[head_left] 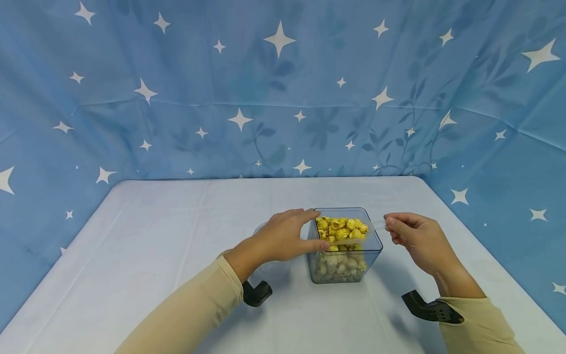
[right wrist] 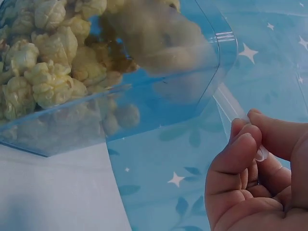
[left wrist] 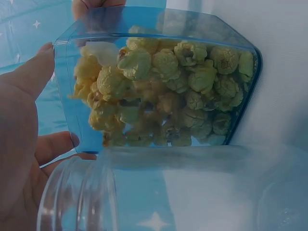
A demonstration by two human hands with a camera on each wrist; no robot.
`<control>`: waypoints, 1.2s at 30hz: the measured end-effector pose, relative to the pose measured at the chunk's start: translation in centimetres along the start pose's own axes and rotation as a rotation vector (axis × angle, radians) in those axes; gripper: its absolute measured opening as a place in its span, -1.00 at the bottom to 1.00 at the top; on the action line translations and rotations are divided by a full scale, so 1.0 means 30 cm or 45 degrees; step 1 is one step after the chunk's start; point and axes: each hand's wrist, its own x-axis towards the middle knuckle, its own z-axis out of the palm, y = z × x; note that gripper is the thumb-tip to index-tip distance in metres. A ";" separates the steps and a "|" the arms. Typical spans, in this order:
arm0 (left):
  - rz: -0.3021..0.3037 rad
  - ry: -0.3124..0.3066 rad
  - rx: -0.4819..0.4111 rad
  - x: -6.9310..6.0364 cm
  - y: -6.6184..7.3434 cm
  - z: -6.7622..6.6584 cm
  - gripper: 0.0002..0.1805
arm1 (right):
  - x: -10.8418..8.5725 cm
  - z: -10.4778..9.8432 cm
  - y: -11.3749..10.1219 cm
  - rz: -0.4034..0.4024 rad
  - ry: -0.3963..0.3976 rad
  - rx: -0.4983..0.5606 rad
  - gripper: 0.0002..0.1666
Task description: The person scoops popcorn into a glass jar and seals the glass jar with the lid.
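Note:
A clear bluish square container [head_left: 338, 268] stands on the table, holding yellow popcorn [head_left: 339, 228]. My left hand [head_left: 285, 236] grips its left side at the rim, thumb near the front corner and fingers toward the back. To the right, my right hand [head_left: 420, 241] pinches the thin handle of a translucent plastic spoon [right wrist: 231, 106] between thumb and fingers. That handle slants over the right rim, while the spoon's far end lies at the popcorn inside. Popcorn and container wall partly hide that end.
Beside the container, partly under my left forearm and hand, is a clear plastic jar [left wrist: 192, 187] with a threaded mouth. A white cloth covers the table [head_left: 177, 221]. Behind hangs a blue curtain [head_left: 265, 88] with white stars.

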 end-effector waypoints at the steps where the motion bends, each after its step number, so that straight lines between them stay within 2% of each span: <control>1: -0.002 0.000 -0.001 -0.001 0.000 0.000 -0.15 | -0.001 -0.002 0.000 -0.005 -0.004 0.025 -0.83; 9: 0.001 0.000 0.001 0.001 0.001 -0.001 -0.15 | -0.001 -0.006 -0.010 -0.039 -0.015 0.182 -0.78; 23: 0.009 0.003 0.000 0.004 0.002 -0.006 -0.13 | 0.004 -0.052 -0.038 -0.108 0.005 0.317 -0.73; 31: 0.014 0.020 -0.082 0.006 -0.014 0.000 -0.11 | 0.001 -0.053 -0.034 -0.136 0.010 0.389 -0.73; 36: 0.003 0.047 -0.157 -0.008 -0.020 -0.007 -0.09 | 0.000 -0.048 -0.036 -0.147 0.007 0.410 -0.72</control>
